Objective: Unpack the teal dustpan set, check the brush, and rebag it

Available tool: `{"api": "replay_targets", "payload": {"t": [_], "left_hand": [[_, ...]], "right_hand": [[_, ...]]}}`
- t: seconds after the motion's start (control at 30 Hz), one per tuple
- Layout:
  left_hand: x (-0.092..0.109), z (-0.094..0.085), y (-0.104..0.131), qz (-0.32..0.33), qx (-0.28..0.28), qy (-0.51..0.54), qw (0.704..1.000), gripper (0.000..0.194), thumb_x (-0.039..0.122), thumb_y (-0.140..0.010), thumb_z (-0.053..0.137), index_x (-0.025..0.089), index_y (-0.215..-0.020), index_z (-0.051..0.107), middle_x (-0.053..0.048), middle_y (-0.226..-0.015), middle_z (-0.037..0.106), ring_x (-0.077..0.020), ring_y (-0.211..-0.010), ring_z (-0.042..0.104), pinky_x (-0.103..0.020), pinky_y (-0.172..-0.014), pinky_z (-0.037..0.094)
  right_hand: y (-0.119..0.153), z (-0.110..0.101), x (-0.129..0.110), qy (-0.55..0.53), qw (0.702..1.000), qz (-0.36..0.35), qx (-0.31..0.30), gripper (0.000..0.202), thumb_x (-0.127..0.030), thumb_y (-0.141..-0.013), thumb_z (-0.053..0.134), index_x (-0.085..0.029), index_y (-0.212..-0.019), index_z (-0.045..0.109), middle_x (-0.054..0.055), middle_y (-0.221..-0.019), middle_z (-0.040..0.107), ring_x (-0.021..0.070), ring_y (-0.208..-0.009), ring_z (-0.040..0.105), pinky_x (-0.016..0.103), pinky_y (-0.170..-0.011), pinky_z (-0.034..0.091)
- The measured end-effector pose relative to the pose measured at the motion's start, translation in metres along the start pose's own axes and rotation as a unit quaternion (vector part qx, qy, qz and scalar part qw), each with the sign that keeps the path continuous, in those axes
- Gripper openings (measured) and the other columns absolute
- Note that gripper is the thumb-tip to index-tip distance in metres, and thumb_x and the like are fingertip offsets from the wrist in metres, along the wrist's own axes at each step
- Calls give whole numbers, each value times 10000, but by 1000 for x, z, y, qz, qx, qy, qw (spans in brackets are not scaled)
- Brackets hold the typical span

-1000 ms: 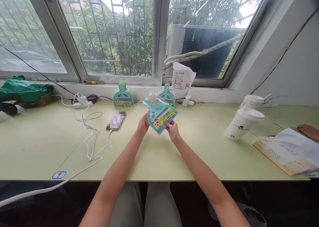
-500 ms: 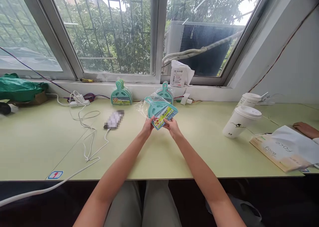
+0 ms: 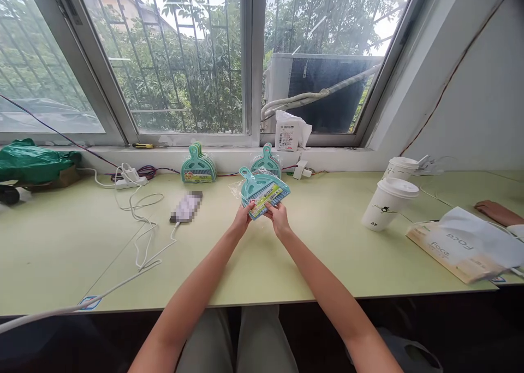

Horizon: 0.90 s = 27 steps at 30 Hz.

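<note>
A teal dustpan set point(image 3: 262, 190) with a yellow-green label and loose clear wrapping is held above the table, tilted, its handle toward the upper left. My left hand point(image 3: 244, 218) grips its lower left edge, thumb on the front. The lower right edge is pinched by my right hand point(image 3: 278, 218), the thumb over the label. Just behind it, another wrapped teal dustpan point(image 3: 267, 159) leans against the wall under the window, partly hidden. Further left, a stack of teal dustpans point(image 3: 198, 165) stands against the same wall.
A phone-like blurred object point(image 3: 186, 207) with a white cable and a power strip point(image 3: 131, 182) are on the left. White cups point(image 3: 387, 203), a tissue pack point(image 3: 462, 247) and another person's hand point(image 3: 497, 213) are at the right. A green bag point(image 3: 36, 163) lies far left.
The camera view has tilted slightly upward and shifted, so the scene sits lower in the frame. Both hands keep hold of the dustpan set, whose label faces slightly differently.
</note>
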<state>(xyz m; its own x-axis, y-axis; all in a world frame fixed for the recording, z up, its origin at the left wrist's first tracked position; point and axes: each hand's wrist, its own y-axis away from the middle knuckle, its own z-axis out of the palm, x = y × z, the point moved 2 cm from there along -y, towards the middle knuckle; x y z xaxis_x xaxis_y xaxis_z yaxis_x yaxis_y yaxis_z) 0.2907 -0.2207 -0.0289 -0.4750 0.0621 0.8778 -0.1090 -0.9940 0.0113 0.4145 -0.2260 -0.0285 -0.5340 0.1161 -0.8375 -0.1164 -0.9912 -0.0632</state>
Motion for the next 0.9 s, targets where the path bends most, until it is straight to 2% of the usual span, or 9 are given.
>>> {"api": "replay_targets", "payload": {"t": [0.2, 0.33, 0.43, 0.5, 0.53, 0.67, 0.73, 0.8, 0.9], "left_hand": [[-8, 7, 3, -32, -48, -23, 998, 486, 396, -760, 693, 223, -1195, 558, -105, -1254, 611, -237, -1066, 619, -366, -839, 540], [-3, -4, -5, 3, 20, -43, 999, 409, 385, -775, 662, 180, -1124, 605, -102, -1135, 665, -217, -1017, 635, -309, -822, 534], [1, -18, -13, 17, 88, -55, 994, 308, 277, -769, 652, 143, -1044, 614, -91, -968, 695, -205, -884, 664, -319, -775, 553], [5, -29, -18, 13, 115, -51, 992, 258, 222, -775, 625, 132, -1016, 602, -84, -898, 693, -201, -791, 673, -348, -725, 573], [8, -35, -20, 11, 127, -44, 991, 252, 196, -778, 611, 132, -1021, 592, -80, -881, 691, -199, -756, 675, -359, -704, 580], [17, -59, -27, -14, 170, -8, 985, 300, 135, -775, 580, 128, -1075, 564, -70, -829, 690, -194, -683, 682, -366, -652, 596], [19, -67, -27, -35, 162, 8, 986, 317, 132, -770, 586, 118, -1086, 567, -75, -807, 692, -197, -669, 686, -361, -639, 600], [19, -71, -27, -54, 143, 24, 988, 336, 129, -767, 591, 108, -1101, 568, -81, -793, 693, -200, -663, 690, -356, -636, 603], [19, -71, -25, -72, 113, 37, 990, 377, 113, -773, 576, 82, -1148, 555, -97, -794, 700, -214, -675, 697, -350, -628, 607]], "right_hand": [[-2, -4, -3, 7, 999, -35, 8, 337, -260, -717, 715, -194, -1015, 571, 60, -1069, 683, 195, -903, 691, 334, -798, 596], [-5, 1, -2, 44, 998, -22, -38, 347, -344, -766, 702, -206, -1048, 553, 55, -1062, 686, 178, -863, 697, 322, -784, 592], [-8, -4, -4, 186, 979, 32, -75, 353, -488, -882, 538, -175, -1043, 567, 89, -936, 702, 185, -730, 696, 335, -705, 586], [-12, -13, -9, 370, 925, 33, -77, 401, -502, -940, 410, -164, -1058, 592, 101, -852, 698, 196, -709, 685, 346, -703, 563], [-14, -20, -13, 478, 876, 16, -60, 386, -470, -956, 391, -174, -1092, 598, 102, -846, 694, 204, -749, 681, 352, -731, 547], [-20, -40, -19, 770, 634, -70, 23, 417, -201, -916, 486, -278, -1325, 495, 125, -1094, 641, 238, -1011, 615, 351, -823, 482], [-20, -40, -16, 796, 586, -150, -18, 586, -107, -862, 519, -330, -1394, 415, 121, -1313, 528, 250, -1153, 532, 345, -850, 466], [-18, -34, -11, 775, 567, -259, -99, 656, -78, -823, 563, -353, -1398, 405, 82, -1435, 424, 256, -1267, 428, 367, -930, 430], [-15, -26, -7, 735, 554, -350, -175, 519, -84, -821, 592, -297, -1291, 534, 69, -1372, 508, 253, -1250, 437, 406, -1005, 363]]}}
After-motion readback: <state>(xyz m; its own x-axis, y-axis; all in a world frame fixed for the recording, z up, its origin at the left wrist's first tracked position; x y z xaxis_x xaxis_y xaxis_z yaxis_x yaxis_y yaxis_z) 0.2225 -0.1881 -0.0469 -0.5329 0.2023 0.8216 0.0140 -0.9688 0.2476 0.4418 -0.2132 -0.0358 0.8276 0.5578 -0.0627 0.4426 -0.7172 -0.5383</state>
